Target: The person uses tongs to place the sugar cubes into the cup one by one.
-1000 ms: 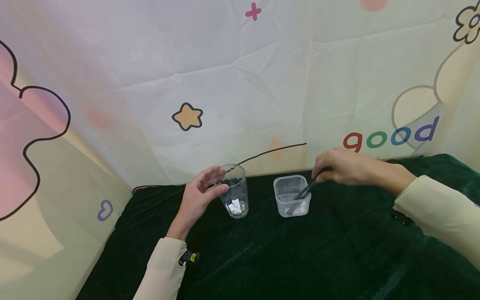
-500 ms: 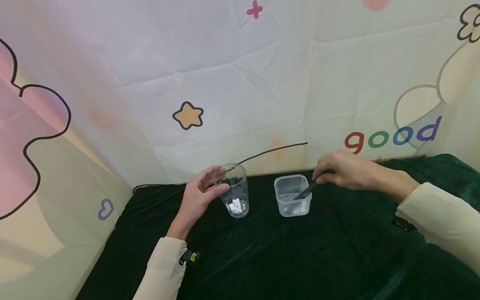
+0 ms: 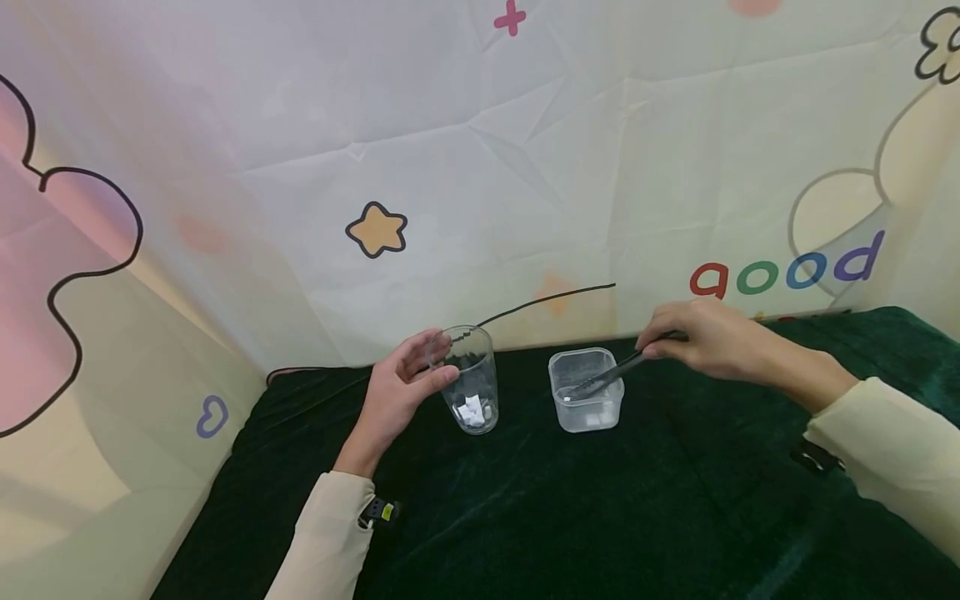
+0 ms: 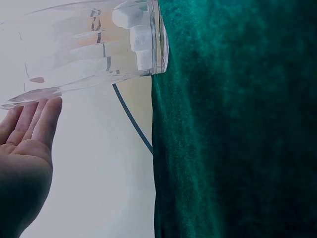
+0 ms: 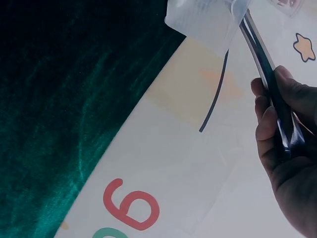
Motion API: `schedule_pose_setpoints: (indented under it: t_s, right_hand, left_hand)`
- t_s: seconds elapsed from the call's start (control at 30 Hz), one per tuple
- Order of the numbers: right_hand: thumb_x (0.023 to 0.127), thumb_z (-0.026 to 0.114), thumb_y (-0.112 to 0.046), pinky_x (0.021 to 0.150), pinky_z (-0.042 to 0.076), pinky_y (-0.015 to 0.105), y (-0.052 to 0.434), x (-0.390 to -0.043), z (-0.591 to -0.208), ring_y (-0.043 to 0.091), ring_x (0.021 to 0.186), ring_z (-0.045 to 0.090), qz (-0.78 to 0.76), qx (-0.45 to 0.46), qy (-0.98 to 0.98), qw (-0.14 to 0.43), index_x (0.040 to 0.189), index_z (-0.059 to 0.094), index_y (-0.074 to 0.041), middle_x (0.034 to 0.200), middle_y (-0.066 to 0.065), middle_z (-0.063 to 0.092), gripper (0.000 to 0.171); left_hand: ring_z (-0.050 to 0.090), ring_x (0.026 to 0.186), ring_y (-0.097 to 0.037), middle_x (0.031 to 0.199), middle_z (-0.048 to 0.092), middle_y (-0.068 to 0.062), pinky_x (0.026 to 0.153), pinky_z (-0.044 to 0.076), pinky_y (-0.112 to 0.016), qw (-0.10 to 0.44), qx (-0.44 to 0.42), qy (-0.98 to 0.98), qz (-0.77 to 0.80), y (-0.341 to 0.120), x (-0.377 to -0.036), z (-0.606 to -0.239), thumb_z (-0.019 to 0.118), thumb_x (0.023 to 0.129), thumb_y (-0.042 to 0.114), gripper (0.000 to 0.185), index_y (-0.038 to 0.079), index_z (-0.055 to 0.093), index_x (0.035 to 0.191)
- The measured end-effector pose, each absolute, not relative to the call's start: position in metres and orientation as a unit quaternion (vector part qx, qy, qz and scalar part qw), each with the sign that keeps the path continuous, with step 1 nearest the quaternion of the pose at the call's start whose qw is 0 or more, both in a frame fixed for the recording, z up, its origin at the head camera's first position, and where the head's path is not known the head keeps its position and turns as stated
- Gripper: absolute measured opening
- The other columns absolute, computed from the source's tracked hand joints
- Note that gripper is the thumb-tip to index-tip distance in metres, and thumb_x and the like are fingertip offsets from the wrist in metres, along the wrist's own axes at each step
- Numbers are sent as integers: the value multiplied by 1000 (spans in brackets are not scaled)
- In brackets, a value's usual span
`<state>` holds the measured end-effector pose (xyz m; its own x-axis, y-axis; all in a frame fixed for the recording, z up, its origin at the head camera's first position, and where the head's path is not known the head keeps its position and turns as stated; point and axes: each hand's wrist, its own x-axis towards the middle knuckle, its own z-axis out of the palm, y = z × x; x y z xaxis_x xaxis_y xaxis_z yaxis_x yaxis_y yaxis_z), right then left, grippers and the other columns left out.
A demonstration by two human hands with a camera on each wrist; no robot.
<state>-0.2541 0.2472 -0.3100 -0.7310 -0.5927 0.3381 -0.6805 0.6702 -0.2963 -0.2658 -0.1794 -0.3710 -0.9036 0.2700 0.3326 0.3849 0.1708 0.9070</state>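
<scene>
My left hand (image 3: 397, 387) holds the upper side of a clear drinking glass (image 3: 483, 383), thumb in front and fingers behind. The glass stands on the cloth with several small white cubes (image 4: 141, 39) at its bottom. In the right wrist view, my right hand (image 5: 287, 129) grips dark metal tweezers (image 5: 262, 54) between thumb and fingers. The tweezers slant left over the rim of a small clear plastic tub (image 3: 555, 379), tips inside its opening. A tiny white piece shows at the tips. More white pieces (image 3: 596, 417) lie at the tub's bottom.
Dark green velvet cloth (image 3: 525, 517) covers the table. Close behind the glass and tub hangs a pale printed backdrop (image 3: 480, 225), with a star and the word "good". The tub stands a short way right of the glass.
My right hand has shifted a little right and the tweezers lie flatter, their tips raised inside the tub. The left hand and glass stay in place.
</scene>
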Motion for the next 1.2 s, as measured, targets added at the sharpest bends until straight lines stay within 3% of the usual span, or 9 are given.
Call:
schedule_pose_setpoints:
  t_s: [0.33,0.6,0.9,1.2]
  right_hand:
    - [96,78,-5,85,58,47,256,-246,-307,14,92,67,232,305,-915,128,109,82,-11,101,-5,74,15]
    - [100,74,-6,84,57,50,259,-240,-304,20,93,70,249,280,-914,158,110,81,-10,103,1,75,13]
    - [99,75,-5,79,54,29,255,-235,-300,18,89,68,260,275,-902,207,112,81,-10,105,3,77,15]
    - [100,75,-7,77,47,34,236,-233,-292,19,88,58,292,264,-890,232,114,81,-10,104,3,76,16]
  left_hand:
    - [57,139,-20,151,60,-6,111,49,-35,48,-210,-766,-605,-179,-265,-371,75,101,20,61,9,50,156]
    - [58,138,-20,151,61,-6,112,49,-41,47,-207,-767,-606,-179,-266,-371,75,101,20,60,12,51,155]
    - [58,139,-21,151,61,-6,113,49,-45,45,-207,-765,-609,-179,-265,-371,75,101,20,60,12,52,155]
    - [58,139,-21,151,61,-6,113,49,-45,45,-206,-766,-607,-179,-265,-371,75,101,19,59,12,51,155]
